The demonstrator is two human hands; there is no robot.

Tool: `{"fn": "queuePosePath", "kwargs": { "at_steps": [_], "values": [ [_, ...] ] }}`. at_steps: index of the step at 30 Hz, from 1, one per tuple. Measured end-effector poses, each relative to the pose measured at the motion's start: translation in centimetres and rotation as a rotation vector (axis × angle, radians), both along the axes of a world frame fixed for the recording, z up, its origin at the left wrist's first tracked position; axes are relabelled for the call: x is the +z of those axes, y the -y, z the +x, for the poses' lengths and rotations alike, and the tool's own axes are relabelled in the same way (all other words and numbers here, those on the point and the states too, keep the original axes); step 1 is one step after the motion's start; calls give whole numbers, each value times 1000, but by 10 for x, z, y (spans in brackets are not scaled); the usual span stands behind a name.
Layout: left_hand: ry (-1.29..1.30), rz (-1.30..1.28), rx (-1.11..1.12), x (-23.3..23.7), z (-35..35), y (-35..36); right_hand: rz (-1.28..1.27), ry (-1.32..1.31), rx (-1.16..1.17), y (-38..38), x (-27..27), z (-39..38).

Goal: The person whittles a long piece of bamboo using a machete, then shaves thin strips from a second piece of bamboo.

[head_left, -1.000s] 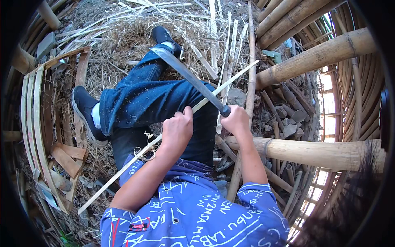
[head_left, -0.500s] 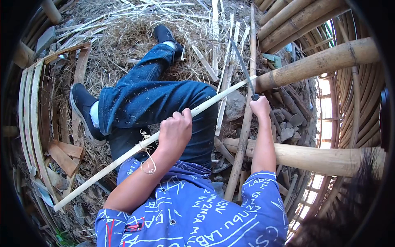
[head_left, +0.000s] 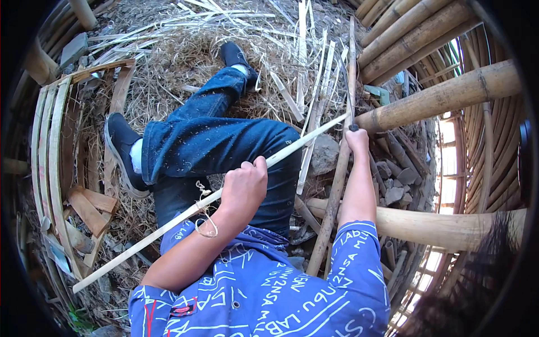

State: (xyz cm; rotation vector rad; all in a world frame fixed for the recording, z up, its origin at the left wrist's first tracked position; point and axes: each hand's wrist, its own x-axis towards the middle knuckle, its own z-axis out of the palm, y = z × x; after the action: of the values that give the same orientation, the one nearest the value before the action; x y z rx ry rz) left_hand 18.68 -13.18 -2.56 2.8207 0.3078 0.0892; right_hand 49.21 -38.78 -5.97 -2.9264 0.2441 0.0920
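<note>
My left hand is closed around the middle of a long pale bamboo strip, which slants across my lap from lower left to upper right. A pale fibre curl hangs by my left wrist, and small shavings cling to the strip just below the hand. My right hand grips the dark handle of a long knife. Its narrow blade points away from me, seen nearly edge-on, right at the strip's far end. That end lies by the upright thin pole and the thick bamboo pole.
Fibrous shavings cover the ground around my shoes. Split bamboo strips lie ahead. A thick pale pole crosses at right, near stones. A slatted wooden frame stands left, and a bamboo wall right.
The knife blade has swung from leaning up-left across the strip to nearly in line with the thin pole. My left hand still holds the strip; the whole view has shifted slightly.
</note>
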Motion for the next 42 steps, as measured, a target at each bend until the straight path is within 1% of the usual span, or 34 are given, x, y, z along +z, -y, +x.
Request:
{"fn": "queuePosePath", "kwargs": {
  "at_steps": [3,5,6,7,8,9,10,11,12,13,14,16,17,19,21,23,26,33,35,37,39,41,42],
  "values": [
    [-9,-17,3,2,-2,-4,-12,7,-5,2,4,1],
    [-10,-30,11,-2,-4,-7,34,-13,-44,7,6,1],
    [-21,-81,10,-4,-5,-8,82,39,-26,17,-6,4],
    [-33,-131,9,-6,-6,-9,83,37,-27,19,-10,-1],
    [-35,-130,7,-11,-6,-9,231,132,49,21,-15,-10],
    [-47,-195,12,-16,-6,-7,379,227,124,23,-21,-22],
    [-61,-261,15,-20,-6,-7,518,213,115,13,-16,-45],
    [-67,-261,8,-20,-5,-8,619,159,122,4,-8,-69],
    [-70,-303,25,-20,-3,-9,593,112,99,3,-9,-86],
    [-79,-346,24,-20,-1,-7,550,105,258,-22,18,-133],
    [-87,-391,36,-15,2,-8,510,71,343,-30,27,-149],
    [-86,-385,9,-12,6,-9,434,-15,421,-45,32,-168],
    [-82,-382,1,-11,7,-9,302,-38,469,-59,47,-179],
    [-58,-412,-7,-16,7,-9,110,-65,525,-68,44,-179],
    [-5,-516,13,-17,5,-9,71,-88,536,-71,47,-171],
    [-14,-510,31,-12,5,-6,26,-113,562,-72,50,-164],
    [-31,-501,57,-8,6,-7,-116,-141,557,-73,57,-157],
    [-55,-507,77,-10,5,-7,-144,-116,570,-76,60,-156],
    [-57,-525,75,-10,2,-10,-173,-88,529,-72,62,-152],
    [-54,-546,73,-8,-1,-14,-186,-91,391,-56,67,-134],
    [-108,-544,60,-3,-5,-19,-167,-73,257,-25,60,-106],
    [-102,-536,46,0,-2,-23,-147,-98,230,-9,61,-90],
    [-99,-528,27,1,-1,-24,-188,-59,230,-11,58,-89]
  ]
}}
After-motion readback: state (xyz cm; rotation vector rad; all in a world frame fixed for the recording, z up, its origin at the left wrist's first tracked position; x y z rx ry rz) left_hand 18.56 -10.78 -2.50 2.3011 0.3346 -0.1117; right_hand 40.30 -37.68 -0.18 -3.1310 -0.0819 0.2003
